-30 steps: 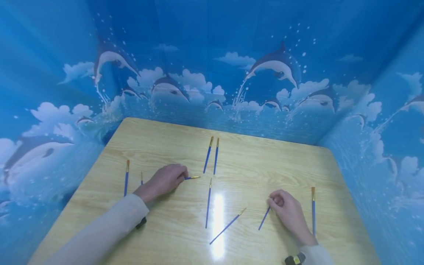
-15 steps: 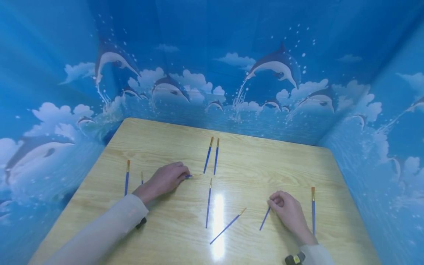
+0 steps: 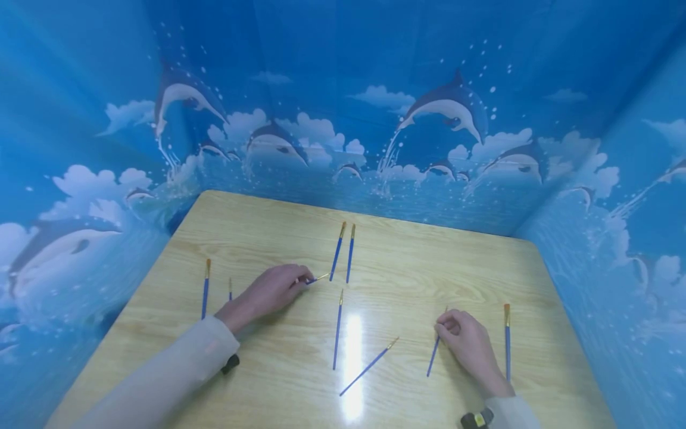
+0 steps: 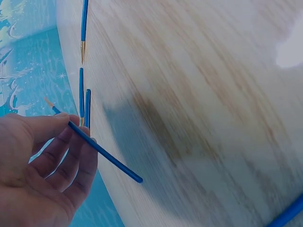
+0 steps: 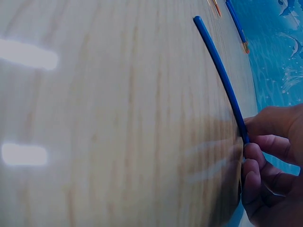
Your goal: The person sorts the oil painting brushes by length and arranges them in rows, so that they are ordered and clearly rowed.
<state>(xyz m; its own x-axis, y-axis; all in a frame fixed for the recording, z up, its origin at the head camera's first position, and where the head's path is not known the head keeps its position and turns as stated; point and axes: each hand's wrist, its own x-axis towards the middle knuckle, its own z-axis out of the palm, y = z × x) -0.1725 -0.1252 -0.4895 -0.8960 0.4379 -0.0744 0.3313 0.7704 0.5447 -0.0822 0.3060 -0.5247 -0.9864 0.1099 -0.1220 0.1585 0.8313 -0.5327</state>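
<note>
My left hand (image 3: 274,293) pinches a thin blue paintbrush (image 4: 106,153) between thumb and fingers. In the left wrist view that brush is raised above the table, handle end out to the right. In the head view its gold ferrule points toward a pair of paintbrushes (image 3: 336,256) at the back middle, close to their handle ends. My right hand (image 3: 470,342), low over the right of the table, pinches another blue paintbrush (image 5: 220,71) by thumb and fingertips. Its handle slants toward the front; in the head view a bit of its tip shows past the fingers.
On the wood-grain table (image 3: 429,256), a paintbrush (image 3: 337,333) lies at the middle and a slanted paintbrush (image 3: 370,365) right of it. A wide paintbrush (image 3: 507,339) lies at far right, another wide paintbrush (image 3: 206,292) at left. A dolphin-print curtain (image 3: 343,119) surrounds the table.
The left hand has shifted slightly right, and its brush has swung so the tip points farther back. The right hand's brush has turned steeper, its handle end moving right and its tip coming into sight.
</note>
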